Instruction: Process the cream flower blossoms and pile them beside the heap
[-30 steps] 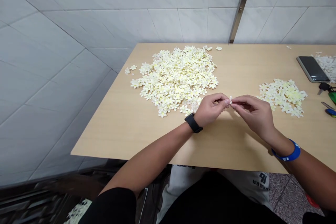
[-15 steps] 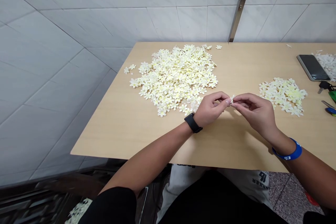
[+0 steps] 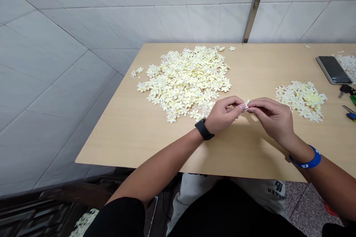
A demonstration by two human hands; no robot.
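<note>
Between my fingertips is a small white artificial flower (image 3: 246, 106), mostly covered by the fingers. My left hand (image 3: 226, 114) pinches it from the left, thumb and forefinger together. From the right, my right hand (image 3: 274, 118) pinches at the same flower; whether it grips a petal or the back cannot be made out. Both hands are just above the wooden table (image 3: 133, 137). A large heap of cream-white flowers with yellow centres (image 3: 189, 77) lies beyond my left hand. Past my right hand spreads a smaller pile of similar flowers (image 3: 302, 100).
At the right lie a phone (image 3: 333, 69), white bits (image 3: 347, 64), a key (image 3: 345, 89) and a blue-handled tool (image 3: 351, 116). A tiled wall (image 3: 178, 22) with a metal strip (image 3: 251, 11) rises behind the table. More flowers (image 3: 83, 223) sit low at the left.
My two hands have hardly moved. The fingertips have shifted slightly around the flower, and the camera view has moved a little.
</note>
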